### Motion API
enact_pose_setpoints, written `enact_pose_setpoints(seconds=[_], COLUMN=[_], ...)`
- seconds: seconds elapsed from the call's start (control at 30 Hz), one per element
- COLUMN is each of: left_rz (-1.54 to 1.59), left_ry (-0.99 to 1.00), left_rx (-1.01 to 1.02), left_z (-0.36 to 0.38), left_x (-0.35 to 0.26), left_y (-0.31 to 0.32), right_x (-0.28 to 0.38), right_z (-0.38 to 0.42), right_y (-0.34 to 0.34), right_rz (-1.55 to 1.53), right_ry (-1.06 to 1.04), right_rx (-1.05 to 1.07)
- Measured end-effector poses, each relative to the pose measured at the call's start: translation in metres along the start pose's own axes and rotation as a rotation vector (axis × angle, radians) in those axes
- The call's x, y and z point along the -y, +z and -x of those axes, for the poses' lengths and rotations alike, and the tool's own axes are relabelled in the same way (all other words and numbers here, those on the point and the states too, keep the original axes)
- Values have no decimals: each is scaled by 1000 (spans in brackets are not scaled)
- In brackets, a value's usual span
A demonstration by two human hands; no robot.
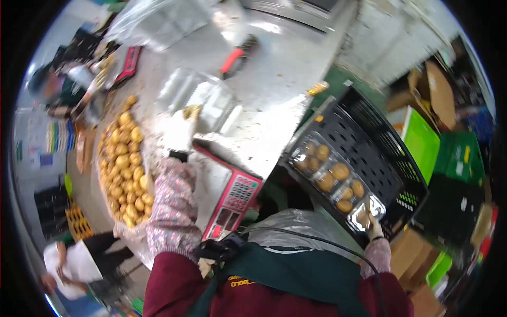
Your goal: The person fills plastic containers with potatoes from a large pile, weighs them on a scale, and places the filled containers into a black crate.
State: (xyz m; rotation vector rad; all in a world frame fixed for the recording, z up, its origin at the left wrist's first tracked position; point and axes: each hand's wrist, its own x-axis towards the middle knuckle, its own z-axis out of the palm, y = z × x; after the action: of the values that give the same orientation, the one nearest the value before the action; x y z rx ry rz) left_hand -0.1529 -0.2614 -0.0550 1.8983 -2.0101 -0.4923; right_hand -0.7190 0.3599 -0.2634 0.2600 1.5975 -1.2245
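Note:
My left hand (182, 128), in a pale glove with yellowish fingertips, is at the near edge of a clear plastic tray (214, 103) on the metal table. Its fingers look curled on that edge, though blur softens them. Down to the right, my right hand (375, 229) grips the end of a clear pack of potatoes (364, 212) inside a black crate (364, 142). Further see-through packs of potatoes (332, 177) lie in a row there. Between my arms stands a red scale (237, 193) with a keypad.
Loose potatoes (124, 169) are heaped along the table's left side. A red-handled tool (232, 61) and plastic wrapping (158, 24) lie farther back. Another person (68, 87) works by a second red scale (128, 63); one more person (74, 267) is lower left. Green crates (459, 156) and cardboard boxes stand right.

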Motion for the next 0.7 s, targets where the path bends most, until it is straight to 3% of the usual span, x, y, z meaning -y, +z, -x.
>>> enact_pose_setpoints(seconds=[0.07,0.1,0.2,0.27,0.3,0.33,0.4,0.47,0.5,0.53,0.6,0.67,0.7], left_rz=[57,57,373,-14,-202,-394,-499,-425,-299,-303,-89,71,-416], left_ry=[47,-13,-100,115,309,497,602,682,655,490,264,295,557], left_rx=[-38,-41,73,-85,-138,-181,-221,-259,-192,-49,-226,-127,-146], left_z=[8,2,35,27,17,9,9,5,6,10,14,12,17], left_x=[-17,3,-66,-53,-45,-39,-39,-27,-28,-34,-25,-9,-7], left_y=[-11,0,-44,-26,-16,-11,-19,-24,-35,-51,-55,-34,-31], right_x=[14,16,36,80,83,103,143,169,180,191,204,208,213], right_z=[-2,-9,-59,-50,-86,-69,-51,-74,-76,-78,-82,-83,-82], right_y=[-6,-7,-41,-2,-30,6,56,68,90,106,140,165,175], right_rz=[89,163,434,521,569,604,856,890,791,836,837,870,897], right_ry=[370,357,289,260,272,169,-5,-199,-226,-255,-380,-421,-455], right_rx=[-77,-127,-141,-282,-244,-367,-381,-139,-59,-120,-64,-20,11])
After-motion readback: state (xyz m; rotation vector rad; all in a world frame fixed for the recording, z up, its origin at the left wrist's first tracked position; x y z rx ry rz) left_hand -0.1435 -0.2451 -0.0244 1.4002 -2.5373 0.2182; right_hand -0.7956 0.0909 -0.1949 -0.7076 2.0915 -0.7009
